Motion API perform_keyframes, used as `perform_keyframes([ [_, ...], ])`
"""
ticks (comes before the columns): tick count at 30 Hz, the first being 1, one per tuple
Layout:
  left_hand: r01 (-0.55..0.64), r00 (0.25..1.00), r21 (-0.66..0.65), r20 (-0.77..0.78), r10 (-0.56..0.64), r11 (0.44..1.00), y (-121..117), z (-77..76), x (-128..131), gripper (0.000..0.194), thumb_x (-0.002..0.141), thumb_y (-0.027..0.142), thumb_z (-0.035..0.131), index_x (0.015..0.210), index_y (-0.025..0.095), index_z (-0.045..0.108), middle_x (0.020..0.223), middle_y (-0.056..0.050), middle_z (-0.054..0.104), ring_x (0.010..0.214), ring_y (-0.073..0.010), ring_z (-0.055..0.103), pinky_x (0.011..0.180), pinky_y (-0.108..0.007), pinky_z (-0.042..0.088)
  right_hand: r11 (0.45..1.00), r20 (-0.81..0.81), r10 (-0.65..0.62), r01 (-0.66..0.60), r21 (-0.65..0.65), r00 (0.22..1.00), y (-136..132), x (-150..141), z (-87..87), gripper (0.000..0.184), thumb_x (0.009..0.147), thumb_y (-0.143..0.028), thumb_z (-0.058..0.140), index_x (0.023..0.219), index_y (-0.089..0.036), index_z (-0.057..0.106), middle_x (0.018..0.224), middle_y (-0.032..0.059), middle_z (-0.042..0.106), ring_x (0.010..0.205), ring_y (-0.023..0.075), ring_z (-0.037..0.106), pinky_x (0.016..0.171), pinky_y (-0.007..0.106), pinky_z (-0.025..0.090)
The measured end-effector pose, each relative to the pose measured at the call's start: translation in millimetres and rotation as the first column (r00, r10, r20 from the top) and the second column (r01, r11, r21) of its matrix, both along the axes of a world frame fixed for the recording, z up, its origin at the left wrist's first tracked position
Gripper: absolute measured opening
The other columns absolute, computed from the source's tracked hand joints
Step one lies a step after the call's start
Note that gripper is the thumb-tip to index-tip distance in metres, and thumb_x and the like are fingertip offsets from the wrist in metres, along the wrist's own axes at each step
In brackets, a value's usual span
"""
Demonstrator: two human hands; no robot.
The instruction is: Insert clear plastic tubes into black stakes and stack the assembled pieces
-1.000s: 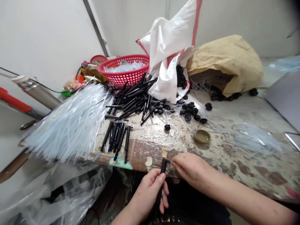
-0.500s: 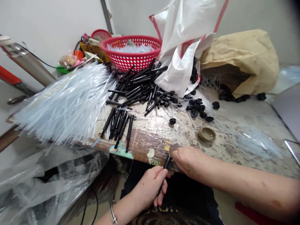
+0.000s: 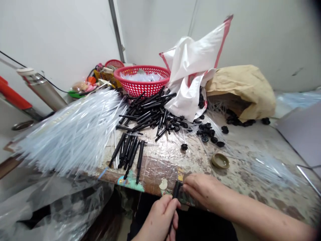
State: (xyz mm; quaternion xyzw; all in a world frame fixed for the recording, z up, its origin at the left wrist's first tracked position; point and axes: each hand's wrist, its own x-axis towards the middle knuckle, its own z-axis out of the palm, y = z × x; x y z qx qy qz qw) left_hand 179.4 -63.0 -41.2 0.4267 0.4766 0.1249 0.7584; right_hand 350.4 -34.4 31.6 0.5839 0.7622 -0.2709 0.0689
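Observation:
My left hand (image 3: 160, 216) is closed around a black plastic tube (image 3: 176, 191), holding it upright just below the table's front edge. My right hand (image 3: 202, 189) pinches at the tube's top end; what its fingertips hold is hidden. On the table lie a row of black tubes (image 3: 129, 152), a bigger heap of black tubes (image 3: 147, 112), several black caps (image 3: 208, 132) and a large sheaf of thin clear straws (image 3: 72, 134).
A red basket (image 3: 142, 80) holding clear straws stands at the back, beside a white and red bag (image 3: 193, 80) and a brown paper sack (image 3: 240, 90). A small olive dish (image 3: 220, 161) sits near my right hand. Clear plastic sheeting (image 3: 57, 211) hangs at lower left.
The view has tilted up a little. Both hands stay together at the tube's top end, and the tube stands slightly more upright than before.

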Motion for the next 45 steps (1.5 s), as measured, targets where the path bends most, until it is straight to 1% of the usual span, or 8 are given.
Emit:
perform_keyframes([
  [4,-0.231,0.961,0.357,-0.062,0.269,0.905,19,9.6,-25,0.038,0.081,0.053,0.041,0.088,0.018,0.051,0.054,0.006,0.049,0.04,-0.0104,0.051,0.035,-0.019,0.037,0.959,-0.359,-0.206,0.261,0.113,0.911,0,13,0.5,0.035,0.093,-0.039,0.032,0.094,-0.019,0.06,0.086,0.0064,0.065,0.079,0.0185,0.058,0.07,0.029,0.043],
  [9,-0.127,0.744,0.884,-0.215,0.632,0.45,74,20.5,-69,0.044,0.075,0.056,0.047,0.089,0.016,0.061,0.077,-0.007,0.061,0.073,-0.0227,0.059,0.072,-0.038,0.049,0.94,-0.43,-0.247,0.323,0.113,0.868,-8,28,-8.6,0.032,0.091,-0.037,0.036,0.09,-0.018,0.062,0.083,0.0064,0.065,0.078,0.0189,0.058,0.07,0.03,0.043],
  [13,0.133,0.636,0.975,-0.221,0.739,0.178,120,20.0,-90,0.048,0.076,0.056,0.041,0.082,0.014,0.065,0.075,-0.01,0.059,0.077,-0.0264,0.057,0.079,-0.042,0.045,0.938,-0.414,-0.233,0.316,0.144,0.88,-16,39,-18.7,0.031,0.091,-0.033,0.035,0.087,-0.018,0.062,0.082,0.0067,0.065,0.077,0.019,0.058,0.07,0.03,0.043],
  [22,0.389,0.424,0.918,-0.254,0.869,0.079,148,11.9,-74,0.049,0.084,0.041,0.04,0.111,0.005,0.059,0.09,-0.017,0.057,0.086,-0.0313,0.055,0.08,-0.049,0.042,0.929,-0.394,-0.227,0.32,0.189,0.891,10,54,-18.9,0.031,0.089,-0.033,0.034,0.077,-0.018,0.058,0.072,0.006,0.062,0.068,0.0183,0.055,0.062,0.029,0.04],
  [28,0.196,0.657,0.962,0.016,0.754,-0.191,117,27.6,-38,0.035,0.084,0.026,0.05,0.115,0.012,0.056,0.099,-0.014,0.056,0.094,-0.0251,0.054,0.087,-0.042,0.043,0.889,-0.377,-0.333,0.421,0.181,0.864,98,18,-9.9,0.024,0.091,-0.028,0.034,0.092,-0.02,0.057,0.08,0.0035,0.064,0.073,0.0162,0.058,0.065,0.025,0.039],
  [34,0.007,0.866,0.999,0.018,0.5,-0.049,87,4.5,-7,0.033,0.082,0.011,0.052,0.113,0.02,0.058,0.1,-0.01,0.058,0.095,-0.0208,0.056,0.08,-0.033,0.048,0.813,-0.328,-0.474,0.55,0.193,0.817,176,-13,-30.6,0.034,0.084,-0.028,0.051,0.114,-0.012,0.047,0.097,0.0148,0.063,0.088,0.0243,0.058,0.074,0.031,0.038],
  [39,-0.221,0.892,0.964,0.14,0.43,0.146,84,-0.1,-3,0.027,0.083,0.016,0.051,0.106,0.022,0.063,0.097,-0.01,0.062,0.094,-0.0215,0.058,0.083,-0.035,0.047,0.787,-0.412,-0.525,0.609,0.099,0.745,167,6,-28.4,0.025,0.085,-0.017,0.043,0.108,-0.013,0.051,0.082,0.007,0.062,0.073,0.0165,0.057,0.066,0.026,0.04],
  [45,-0.429,0.9,0.599,0.216,0.379,0.677,98,9.6,15,0.041,0.085,0.037,0.05,0.122,0.019,0.053,0.117,-0.013,0.059,0.091,-0.0216,0.063,0.079,-0.036,0.051,0.794,-0.752,-0.533,0.537,-0.286,0.388,85,22,-8.1,0.03,0.089,-0.033,0.036,0.111,-0.016,0.047,0.067,-0.004,0.049,0.044,0.0065,0.039,0.042,0.019,0.032],
])
